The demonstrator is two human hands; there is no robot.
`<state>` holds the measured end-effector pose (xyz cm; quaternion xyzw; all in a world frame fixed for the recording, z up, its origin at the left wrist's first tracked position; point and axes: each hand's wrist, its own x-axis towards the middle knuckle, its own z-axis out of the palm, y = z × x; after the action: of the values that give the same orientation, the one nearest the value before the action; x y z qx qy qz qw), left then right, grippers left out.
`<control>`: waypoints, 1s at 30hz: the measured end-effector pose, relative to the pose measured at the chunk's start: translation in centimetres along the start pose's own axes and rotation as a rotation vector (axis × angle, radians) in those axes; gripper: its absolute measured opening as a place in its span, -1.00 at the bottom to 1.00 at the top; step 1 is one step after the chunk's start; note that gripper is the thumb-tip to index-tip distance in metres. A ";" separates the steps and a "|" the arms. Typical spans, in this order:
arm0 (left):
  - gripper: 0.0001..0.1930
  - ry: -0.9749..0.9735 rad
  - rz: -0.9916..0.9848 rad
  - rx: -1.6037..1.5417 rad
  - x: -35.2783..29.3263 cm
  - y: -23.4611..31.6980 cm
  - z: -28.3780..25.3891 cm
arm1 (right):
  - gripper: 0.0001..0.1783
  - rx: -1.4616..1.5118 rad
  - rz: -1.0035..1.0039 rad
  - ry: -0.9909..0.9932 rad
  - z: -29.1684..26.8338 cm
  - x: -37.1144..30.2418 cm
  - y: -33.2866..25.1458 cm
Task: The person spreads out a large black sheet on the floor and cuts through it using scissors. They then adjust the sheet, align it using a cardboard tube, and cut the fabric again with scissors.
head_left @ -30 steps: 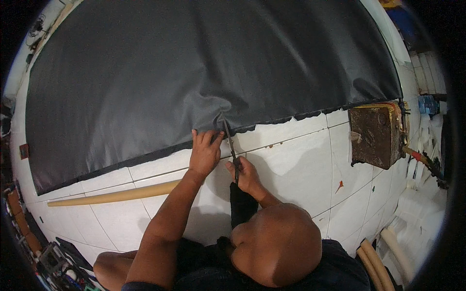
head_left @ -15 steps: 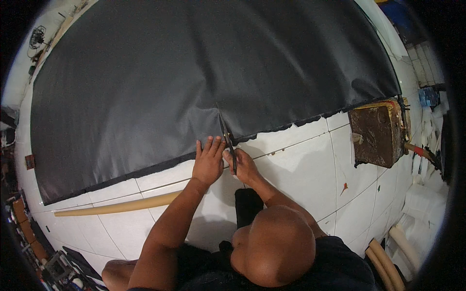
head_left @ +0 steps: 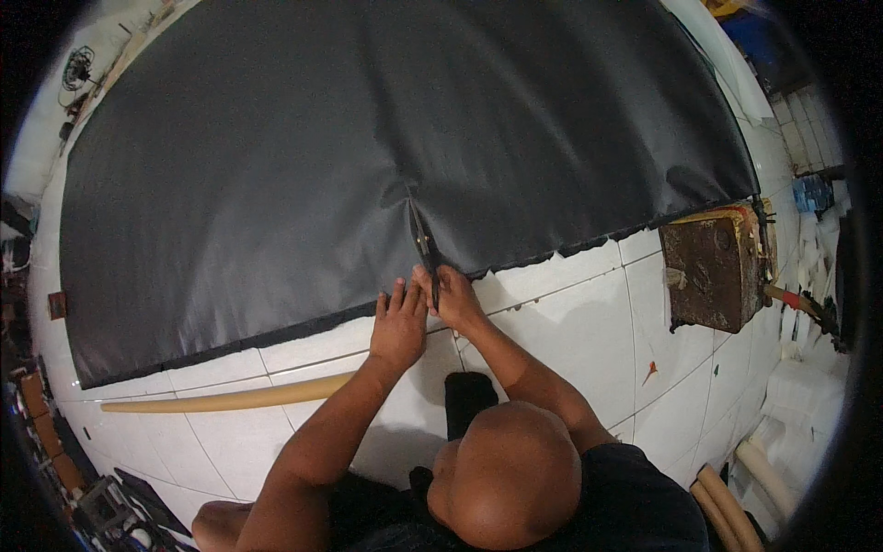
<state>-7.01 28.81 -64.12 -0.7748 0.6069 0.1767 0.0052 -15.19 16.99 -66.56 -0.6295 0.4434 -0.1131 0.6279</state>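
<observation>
A wide black sheet (head_left: 258, 166), leather-like and slightly glossy, lies spread over the floor. Scissors (head_left: 421, 232) with dark handles are in my right hand (head_left: 455, 299), at the sheet's near edge. Their blades point away from me into the material, and a small pucker rises around the tips. My left hand (head_left: 400, 333) rests flat at the near edge, just left of the scissors, its fingers stretched out. My right fingers wrap the handles, partly hiding them.
A tan tube (head_left: 230, 396) lies on the white tiled floor (head_left: 570, 340) at the left. On the right, a worn brown block (head_left: 708, 276) stands by the sheet's corner. More tan tubes (head_left: 727, 511) are at the lower right. A small orange scrap (head_left: 650, 371) lies on the tiles.
My right hand and the scissors have moved slightly away from me, with the blades further over the sheet. My left hand has shifted slightly nearer to me. The pucker at the blade tips has become sharper.
</observation>
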 end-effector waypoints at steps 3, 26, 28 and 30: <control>-0.41 -0.021 0.010 0.021 -0.2 -0.4 -0.2 | -0.29 -0.037 0.186 -0.077 0.6 1.9 -2.3; -0.32 -0.141 -0.029 -0.020 0.8 0.7 -2.3 | -0.38 -0.118 0.024 0.004 1.5 12.1 -7.2; -0.31 -0.182 -0.028 -0.004 0.8 0.4 -2.5 | -0.38 -0.095 0.037 0.000 1.7 12.0 -7.4; -0.31 -0.196 -0.020 -0.004 0.5 0.4 -2.7 | -0.38 -0.036 0.062 -0.023 2.0 12.8 -8.4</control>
<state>-6.60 27.62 -61.63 -0.7598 0.5955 0.2527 0.0649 -2.86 7.87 -64.80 -0.6278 0.4573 -0.0784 0.6250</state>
